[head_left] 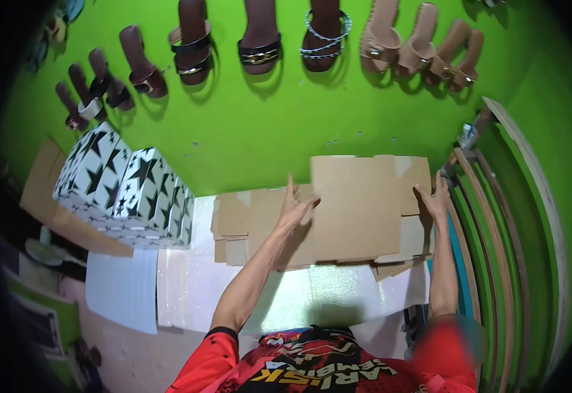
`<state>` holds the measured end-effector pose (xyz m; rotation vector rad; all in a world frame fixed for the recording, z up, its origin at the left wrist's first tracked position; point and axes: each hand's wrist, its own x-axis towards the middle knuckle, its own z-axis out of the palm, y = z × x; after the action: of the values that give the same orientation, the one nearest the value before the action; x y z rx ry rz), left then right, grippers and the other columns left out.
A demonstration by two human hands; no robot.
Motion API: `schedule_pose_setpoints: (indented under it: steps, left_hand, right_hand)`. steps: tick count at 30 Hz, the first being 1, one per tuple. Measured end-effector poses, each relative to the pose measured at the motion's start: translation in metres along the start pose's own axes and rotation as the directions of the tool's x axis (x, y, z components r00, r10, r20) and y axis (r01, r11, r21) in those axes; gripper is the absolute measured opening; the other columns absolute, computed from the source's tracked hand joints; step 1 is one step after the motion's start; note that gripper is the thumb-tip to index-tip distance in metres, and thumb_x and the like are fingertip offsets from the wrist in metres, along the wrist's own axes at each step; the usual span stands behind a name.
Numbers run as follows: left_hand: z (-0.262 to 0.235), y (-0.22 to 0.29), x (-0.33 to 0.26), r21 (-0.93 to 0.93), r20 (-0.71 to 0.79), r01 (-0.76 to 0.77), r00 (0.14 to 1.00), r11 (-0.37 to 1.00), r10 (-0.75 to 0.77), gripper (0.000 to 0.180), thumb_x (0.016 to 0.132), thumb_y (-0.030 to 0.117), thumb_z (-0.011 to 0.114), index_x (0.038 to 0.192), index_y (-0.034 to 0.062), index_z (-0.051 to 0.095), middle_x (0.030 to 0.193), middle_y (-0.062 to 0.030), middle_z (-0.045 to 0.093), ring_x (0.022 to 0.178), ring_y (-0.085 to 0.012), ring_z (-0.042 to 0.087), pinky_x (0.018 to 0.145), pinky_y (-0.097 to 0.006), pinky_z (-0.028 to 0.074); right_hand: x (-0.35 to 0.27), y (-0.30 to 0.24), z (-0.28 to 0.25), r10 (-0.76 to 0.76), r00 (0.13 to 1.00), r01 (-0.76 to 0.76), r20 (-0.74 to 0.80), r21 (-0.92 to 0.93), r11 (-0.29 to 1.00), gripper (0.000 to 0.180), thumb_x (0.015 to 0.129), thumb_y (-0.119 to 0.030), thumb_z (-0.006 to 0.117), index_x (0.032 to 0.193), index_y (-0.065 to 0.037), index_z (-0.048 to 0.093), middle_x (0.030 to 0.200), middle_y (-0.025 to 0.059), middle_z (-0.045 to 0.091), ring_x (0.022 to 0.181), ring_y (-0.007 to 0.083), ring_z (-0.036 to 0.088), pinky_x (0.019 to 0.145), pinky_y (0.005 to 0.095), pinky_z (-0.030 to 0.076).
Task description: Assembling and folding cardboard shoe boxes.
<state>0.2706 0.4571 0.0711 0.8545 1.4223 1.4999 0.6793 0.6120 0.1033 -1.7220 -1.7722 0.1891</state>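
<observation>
A flattened brown cardboard box [354, 209] is between my two hands, raised a little over other flat cardboard. My left hand [295, 209] is at its left edge, thumb against the board and index finger pointing up; its other fingers are partly hidden. At the right edge, my right hand [436, 198] has its thumb over the cardboard and its index finger stretched upward. Under and to the left of this piece lie several more flat brown cardboard pieces [266, 206], overlapping on a shiny white surface [286, 295].
White boxes with black stars [143, 180] stand stacked at the left. Sandals [259, 46] hang in a row on the green wall [259, 124]. Long wooden strips [492, 229] lean along the right side. A pale blue sheet [122, 288] hangs at the front left.
</observation>
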Motion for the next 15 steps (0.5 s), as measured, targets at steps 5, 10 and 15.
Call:
schedule_pose_setpoints:
  steps: [5,10,15]
  left_hand:
    - [-0.051,-0.052,-0.009,0.768,0.017,-0.095,0.992,0.633,0.128,0.104,0.091,0.048,0.074,0.171,0.0237,0.011,0.175,-0.0242,0.008,0.162,-0.0427,0.006,0.12,-0.077,0.003]
    - [-0.18,-0.13,-0.045,0.729,-0.298,0.296,0.949,0.617,-0.104,0.102,0.092,0.051,0.069,0.17,0.0119,0.015,0.174,-0.0266,0.006,0.162,-0.0431,0.003,0.126,-0.067,0.003]
    - [-0.229,-0.103,-0.045,0.751,-0.376,0.477,0.877,0.457,-0.298,0.101,0.092,0.055,0.065,0.169,0.0083,0.018,0.174,-0.0254,0.012,0.163,-0.0392,0.007,0.125,-0.069,0.007]
  right_hand:
    - [-0.045,-0.05,0.062,-0.358,0.931,0.357,-0.071,-0.021,0.934,0.074,0.09,-0.05,0.077,0.148,-0.008,0.058,0.163,0.0265,0.039,0.148,0.0502,0.036,0.123,0.058,0.03]
    - [-0.147,-0.161,0.155,-0.561,0.763,0.466,0.32,0.329,0.821,0.063,0.09,-0.04,0.079,0.141,-0.007,0.063,0.161,0.025,0.042,0.146,0.0469,0.041,0.121,0.0539,0.034]
    - [-0.178,-0.217,0.226,-0.526,0.682,0.507,0.509,0.189,0.841,0.078,0.093,-0.061,0.067,0.153,-0.013,0.055,0.17,0.0215,0.029,0.157,0.045,0.023,0.126,0.0591,0.025]
